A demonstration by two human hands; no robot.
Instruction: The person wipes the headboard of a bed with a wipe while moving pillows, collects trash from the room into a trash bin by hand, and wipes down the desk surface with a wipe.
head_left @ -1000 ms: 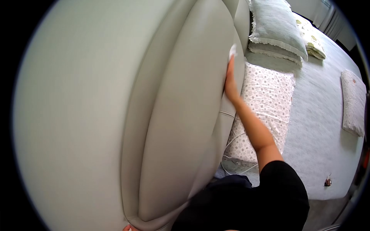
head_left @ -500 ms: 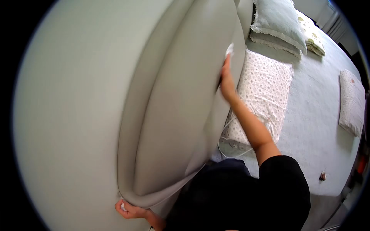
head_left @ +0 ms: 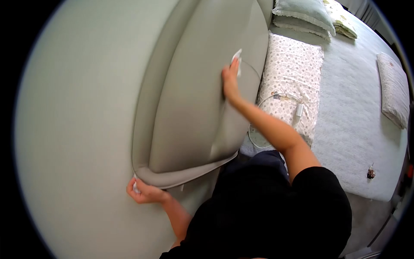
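Observation:
The padded grey headboard [head_left: 194, 108] stands against the pale wall [head_left: 82, 121]. My right hand [head_left: 231, 83] lies against its front, with a white cloth [head_left: 237, 60] under the fingers and sticking out past their tips. Down at the headboard's rounded lower corner, my left hand [head_left: 144, 191] is closed on a small white cloth [head_left: 136, 185], which touches the outer edge beside the wall. Most of that second cloth is hidden by the fingers.
On the bed [head_left: 345, 108] lie a patterned pillow [head_left: 291, 64], a white cable with an adapter [head_left: 299, 110] on it, stacked blue pillows [head_left: 304, 13], a folded quilt [head_left: 340, 19], another patterned pillow [head_left: 392, 88] and a small dark object [head_left: 371, 172].
My right hand has moved left across the headboard with its cloth. My left hand has come fully into view at the lower corner. The whole view has shifted, showing more of the headboard's bottom edge.

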